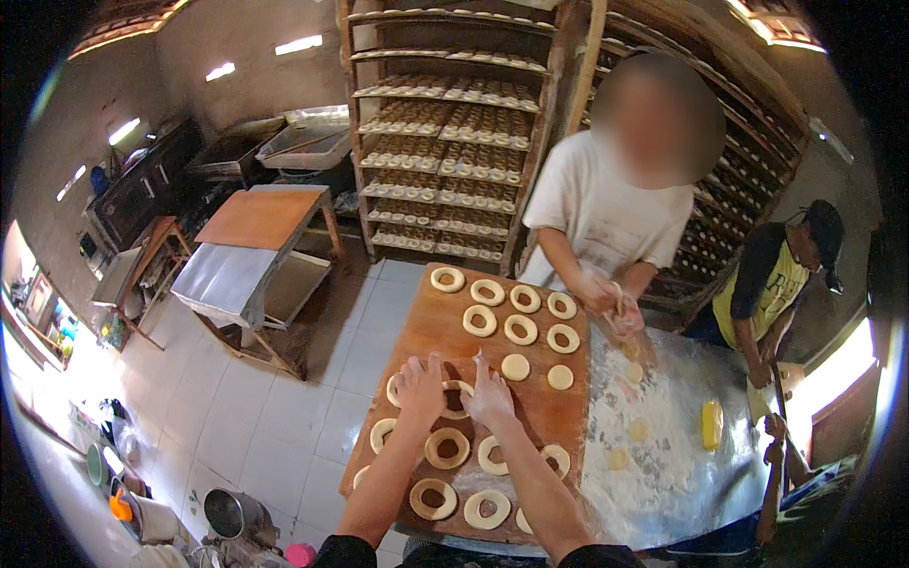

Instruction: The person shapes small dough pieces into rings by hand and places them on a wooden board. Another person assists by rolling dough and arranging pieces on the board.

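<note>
Dough ring (458, 384), flat (hole upward), left hand (419, 384), right hand (490, 398) alongside

Passage over board (437, 327) left of upper dough rings (480, 333); 2 dough discs (515, 367) obstruct upper-right of hands (490, 399).

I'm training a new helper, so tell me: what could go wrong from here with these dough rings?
The dough ring between the left hand and right hand might tear or turn lopsided if pulled unevenly.

The right forearm partly covers another ring in this view, so it could perhaps brush and dent it.

A ring near the left edge of the wooden board might get nudged off.
</note>
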`<state>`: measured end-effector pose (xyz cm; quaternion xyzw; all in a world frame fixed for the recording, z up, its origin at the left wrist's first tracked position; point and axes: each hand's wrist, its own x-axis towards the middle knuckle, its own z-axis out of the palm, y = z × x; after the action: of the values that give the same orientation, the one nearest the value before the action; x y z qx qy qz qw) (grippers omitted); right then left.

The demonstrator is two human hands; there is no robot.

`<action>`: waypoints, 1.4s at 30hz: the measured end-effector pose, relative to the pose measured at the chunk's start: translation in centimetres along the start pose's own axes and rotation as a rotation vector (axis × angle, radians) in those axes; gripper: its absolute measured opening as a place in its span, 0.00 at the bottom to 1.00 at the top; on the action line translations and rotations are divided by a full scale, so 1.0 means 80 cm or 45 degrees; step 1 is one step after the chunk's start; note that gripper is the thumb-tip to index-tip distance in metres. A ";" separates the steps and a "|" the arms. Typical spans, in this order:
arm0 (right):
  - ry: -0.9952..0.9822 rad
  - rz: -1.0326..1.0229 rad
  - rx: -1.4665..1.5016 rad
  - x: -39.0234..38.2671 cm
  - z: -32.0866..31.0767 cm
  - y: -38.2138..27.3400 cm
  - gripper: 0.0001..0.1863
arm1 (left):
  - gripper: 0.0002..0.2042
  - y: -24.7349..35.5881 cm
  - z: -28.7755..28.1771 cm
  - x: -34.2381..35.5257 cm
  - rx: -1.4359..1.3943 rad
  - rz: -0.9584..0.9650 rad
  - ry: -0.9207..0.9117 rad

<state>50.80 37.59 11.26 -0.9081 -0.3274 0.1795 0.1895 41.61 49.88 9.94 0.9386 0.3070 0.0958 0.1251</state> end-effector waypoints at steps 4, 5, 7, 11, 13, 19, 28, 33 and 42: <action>-0.011 -0.110 0.198 -0.018 -0.013 0.023 0.49 | 0.35 0.004 0.004 0.002 0.026 0.026 -0.059; -0.010 -0.131 0.306 -0.029 -0.017 0.038 0.49 | 0.37 0.004 0.003 -0.002 0.019 0.034 -0.058; 0.093 -0.171 0.637 -0.065 -0.032 0.093 0.45 | 0.40 0.007 -0.004 -0.012 0.003 0.084 -0.066; 0.556 0.226 0.490 -0.167 -0.076 0.284 0.27 | 0.39 0.021 -0.031 -0.029 0.022 -0.023 -0.099; 0.496 0.409 0.287 -0.215 -0.084 0.373 0.25 | 0.36 0.046 -0.034 -0.039 -0.022 -0.068 -0.017; 0.340 0.286 -0.069 -0.234 -0.070 0.426 0.20 | 0.25 0.223 0.018 -0.100 -0.577 0.277 -0.106; 0.005 -0.074 0.907 -0.273 -0.183 0.404 0.19 | 0.20 0.390 0.069 -0.199 -1.065 0.244 -0.778; 0.014 -0.021 1.152 -0.299 -0.211 0.390 0.28 | 0.13 0.420 0.049 -0.221 -1.503 0.164 -0.649; -0.156 -0.249 1.574 -0.261 -0.171 0.379 0.37 | 0.27 0.454 0.043 -0.226 -0.766 0.383 0.432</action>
<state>57.87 -0.95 13.30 -0.5847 -0.2550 0.3692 0.6759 48.18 10.10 15.48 0.8652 0.1402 0.3532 0.3271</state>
